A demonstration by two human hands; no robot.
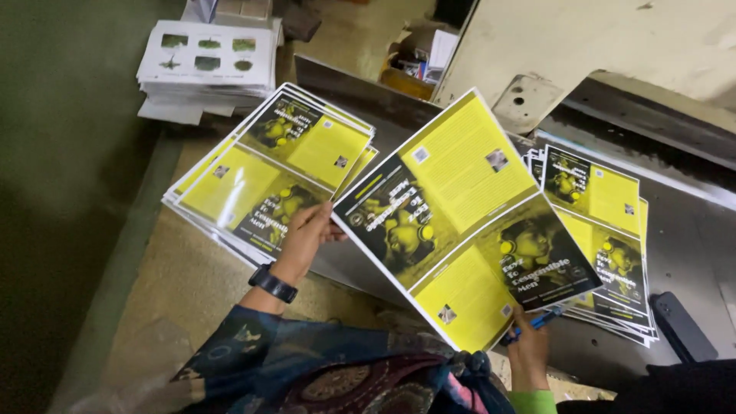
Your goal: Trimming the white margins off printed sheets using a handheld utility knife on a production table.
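The fingers (326, 211) of the left hand (304, 239) reach the left edge of the held yellow and black sheet (460, 222); whether they pass behind it cannot be told. The right hand (529, 349) has its fingertips tucked under that sheet's lower corner, and the blue pen (534, 323) it holds shows only in part. The sheet covers the middle of the counter (192, 284) and the near side of the right stack (606, 230). The white stack (207, 65) at the far left corner is too small to read. The dark object (681, 326) at the right is unclear. The lower edge cuts off the person's patterned sleeve (253, 360).
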